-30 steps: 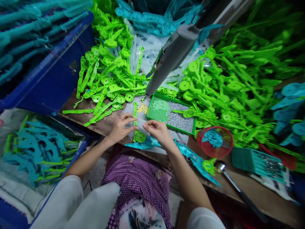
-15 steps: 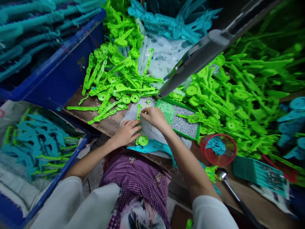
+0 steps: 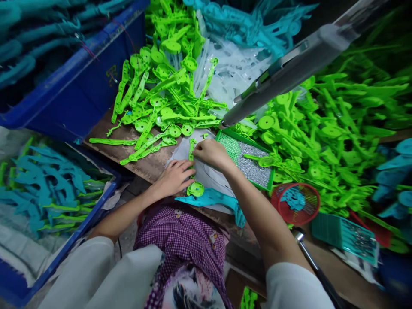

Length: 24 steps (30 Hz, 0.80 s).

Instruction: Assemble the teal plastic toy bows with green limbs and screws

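Observation:
A long green plastic part point(image 3: 194, 180) with a round disc end lies on a white cloth point(image 3: 209, 174) at the table's near edge. My left hand point(image 3: 175, 177) rests on it with fingers flat, pressing its middle. My right hand point(image 3: 210, 152) is curled in a pinch at the part's far end; what the fingers hold is too small to see. Just right of that hand sits a green tray point(image 3: 249, 156) filled with tiny silver pieces. A teal plastic part point(image 3: 214, 198) lies under the green one.
Heaps of green parts point(image 3: 322, 124) cover the table behind and to the right. A grey machine arm point(image 3: 283, 75) slants overhead. Blue bins point(image 3: 80, 92) of teal parts stand left. A red basket point(image 3: 295, 202), a teal tray point(image 3: 347, 234) and a metal-headed tool point(image 3: 301, 236) lie at right.
My right hand went from beside the disc end up to the far end of the green part. My left hand slid onto the part's middle. The view shifted slightly.

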Available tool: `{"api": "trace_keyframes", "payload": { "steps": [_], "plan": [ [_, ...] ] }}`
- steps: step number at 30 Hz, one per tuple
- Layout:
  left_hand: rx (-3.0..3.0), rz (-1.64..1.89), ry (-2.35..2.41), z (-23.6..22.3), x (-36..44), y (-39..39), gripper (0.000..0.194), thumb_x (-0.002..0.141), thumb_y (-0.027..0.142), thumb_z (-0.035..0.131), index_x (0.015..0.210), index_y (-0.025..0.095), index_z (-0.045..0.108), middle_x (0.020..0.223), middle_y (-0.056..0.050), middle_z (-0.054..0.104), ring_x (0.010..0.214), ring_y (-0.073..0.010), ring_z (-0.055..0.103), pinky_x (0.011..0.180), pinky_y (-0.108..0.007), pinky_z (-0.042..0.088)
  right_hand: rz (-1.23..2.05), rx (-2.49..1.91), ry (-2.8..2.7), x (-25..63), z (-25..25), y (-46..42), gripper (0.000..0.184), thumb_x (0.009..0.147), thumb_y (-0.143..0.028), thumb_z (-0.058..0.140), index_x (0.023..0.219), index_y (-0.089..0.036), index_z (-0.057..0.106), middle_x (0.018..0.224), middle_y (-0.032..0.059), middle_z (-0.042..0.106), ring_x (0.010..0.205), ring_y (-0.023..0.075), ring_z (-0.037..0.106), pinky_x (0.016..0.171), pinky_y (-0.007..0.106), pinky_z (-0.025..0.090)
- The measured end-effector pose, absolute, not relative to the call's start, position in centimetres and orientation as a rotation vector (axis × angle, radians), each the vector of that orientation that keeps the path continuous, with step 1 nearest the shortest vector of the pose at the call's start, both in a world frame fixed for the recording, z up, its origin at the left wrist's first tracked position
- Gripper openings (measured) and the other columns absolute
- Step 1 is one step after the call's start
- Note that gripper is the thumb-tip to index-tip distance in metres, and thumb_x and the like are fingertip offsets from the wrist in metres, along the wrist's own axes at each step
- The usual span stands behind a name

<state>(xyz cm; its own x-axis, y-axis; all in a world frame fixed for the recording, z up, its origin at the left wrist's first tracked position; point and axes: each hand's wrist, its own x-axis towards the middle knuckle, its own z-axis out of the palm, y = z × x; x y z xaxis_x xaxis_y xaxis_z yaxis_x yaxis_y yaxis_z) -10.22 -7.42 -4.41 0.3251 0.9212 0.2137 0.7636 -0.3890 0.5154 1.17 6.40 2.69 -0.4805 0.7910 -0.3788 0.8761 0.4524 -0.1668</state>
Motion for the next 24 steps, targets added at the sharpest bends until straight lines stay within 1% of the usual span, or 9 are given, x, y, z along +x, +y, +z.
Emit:
{"api": "trace_keyframes", "payload": {
  "steps": [6,12,17,22,24],
  "plan": [
    [2.296,0.678,1.510,-4.4,-10.2,-7.4,0.029,0.097,0.036,0.048,0.116,0.019,0.061,0.134,-0.010,0.056,0.122,-0.0257,0.050,0.098,-0.042,0.036,-0.455,1.468,2.385,0.7,2.7,6.5,0.027,0.078,-0.025,0.055,0.091,-0.015,0.076,0.092,0.0156,0.073,0.089,0.0275,0.066,0.074,0.035,0.046],
    [2.284,0.670,1.472,-4.4,-10.3,-7.4,0.028,0.098,0.035,0.046,0.115,0.019,0.060,0.134,-0.010,0.056,0.124,-0.0253,0.050,0.099,-0.042,0.034,-0.488,1.461,2.334,0.3,2.5,6.8,0.026,0.078,-0.027,0.057,0.092,-0.015,0.075,0.097,0.0164,0.073,0.093,0.0294,0.066,0.077,0.037,0.047],
    [2.312,0.668,1.475,-4.6,-10.2,-7.3,0.028,0.098,0.035,0.046,0.115,0.018,0.060,0.134,-0.011,0.055,0.125,-0.0253,0.049,0.099,-0.042,0.033,-0.463,1.465,2.288,-0.1,2.5,7.0,0.030,0.079,-0.026,0.056,0.098,-0.012,0.074,0.103,0.0191,0.072,0.099,0.0322,0.067,0.080,0.038,0.048],
    [2.327,0.676,1.482,-5.0,-10.2,-7.3,0.028,0.098,0.035,0.045,0.116,0.019,0.059,0.134,-0.010,0.056,0.125,-0.0247,0.049,0.099,-0.041,0.033,-0.426,1.364,2.184,-1.6,3.5,7.3,0.037,0.078,-0.020,0.056,0.111,-0.010,0.070,0.103,0.0193,0.073,0.102,0.0307,0.067,0.081,0.036,0.050],
    [2.334,0.680,1.488,-5.1,-10.2,-7.3,0.028,0.098,0.035,0.045,0.115,0.019,0.059,0.134,-0.010,0.056,0.126,-0.0244,0.049,0.099,-0.041,0.033,-0.380,1.316,2.131,-2.4,3.7,7.5,0.038,0.076,-0.016,0.057,0.112,-0.009,0.070,0.100,0.0193,0.074,0.103,0.0303,0.067,0.083,0.035,0.051]
  ]
}}
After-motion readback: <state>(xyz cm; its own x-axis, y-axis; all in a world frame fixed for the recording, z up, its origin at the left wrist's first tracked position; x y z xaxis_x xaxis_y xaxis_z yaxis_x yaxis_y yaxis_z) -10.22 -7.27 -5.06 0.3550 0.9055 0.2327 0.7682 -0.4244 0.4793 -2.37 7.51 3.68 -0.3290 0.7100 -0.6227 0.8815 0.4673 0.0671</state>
